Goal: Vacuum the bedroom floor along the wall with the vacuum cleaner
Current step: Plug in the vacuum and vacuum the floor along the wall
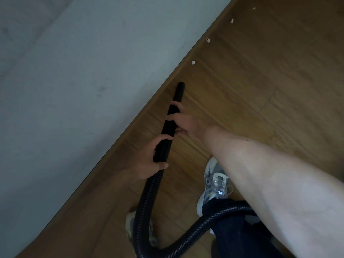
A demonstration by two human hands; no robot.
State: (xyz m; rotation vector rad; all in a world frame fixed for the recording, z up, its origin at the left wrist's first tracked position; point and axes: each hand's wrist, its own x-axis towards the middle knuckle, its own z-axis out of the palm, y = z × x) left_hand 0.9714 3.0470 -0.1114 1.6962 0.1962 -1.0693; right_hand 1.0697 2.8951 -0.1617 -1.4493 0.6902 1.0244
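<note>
Along the edge of the wooden floor (260, 90), where it meets the pale grey wall (93, 71), a black vacuum tube (178, 92) points forward with its open end just beside the wall line; whether the end touches the boards cannot be told. The right hand (186, 123) is clamped round the middle of the tube, fingers curled over the top. The left hand (147, 159) grips the ribbed hose (147, 194) just behind where it joins the tube. From there the hose drops toward the near edge of the floor, bends, and rises to the right behind the right forearm. Ahead of the tube, four small pale scraps lie in a row near the wall, the nearest scrap (193, 62) a little beyond the tube's end. A grey shoe (216, 183) and a dark trouser leg (232, 229) stand right of the hose, and a second shoe (130, 226) is partly hidden behind it.
</note>
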